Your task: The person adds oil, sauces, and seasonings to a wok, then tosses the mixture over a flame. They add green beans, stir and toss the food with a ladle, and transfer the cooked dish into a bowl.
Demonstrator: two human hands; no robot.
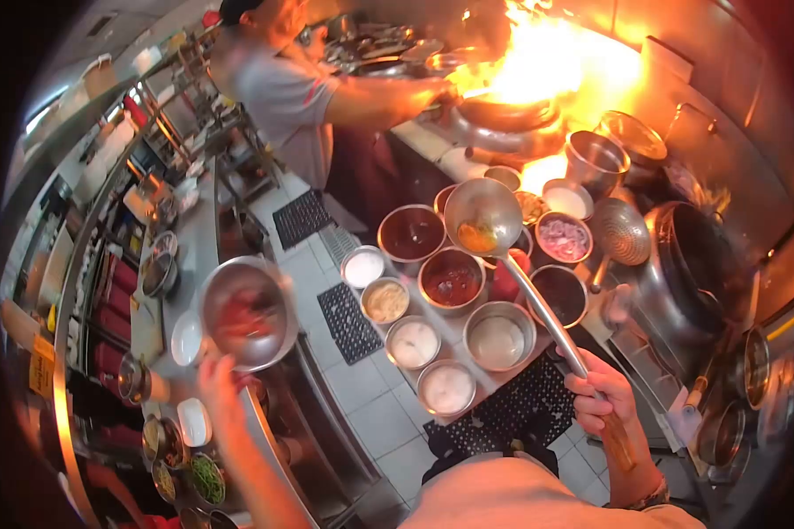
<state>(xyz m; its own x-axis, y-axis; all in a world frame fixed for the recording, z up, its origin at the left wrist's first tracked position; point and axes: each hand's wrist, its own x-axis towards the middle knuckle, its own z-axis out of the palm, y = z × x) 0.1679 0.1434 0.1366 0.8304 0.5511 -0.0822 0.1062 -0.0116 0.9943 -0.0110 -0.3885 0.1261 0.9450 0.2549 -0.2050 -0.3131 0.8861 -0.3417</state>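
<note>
My right hand (607,397) is closed around the handle of a long steel ladle (547,304). The ladle's round bowl holds a little yellow-brown food and is above the seasoning pots. At the left, my left hand (224,388), slightly blurred, grips the near rim of a metal mixing bowl (278,304). Pieces of red, raw-looking meat (243,316) lie inside that bowl. Below the ladle, several steel pots contain seasonings, among them a dark red sauce (453,278), a pale minced paste (385,301), white powder (363,266) and cloudy liquid (496,342).
Tall flames (547,62) rise around a wok (507,115), where a co-worker (295,106) stands with arms outstretched. A perforated strainer (622,231) and a large wok (706,264) are at the right. White dishes (194,421) and chopped greens (205,479) line the left counter.
</note>
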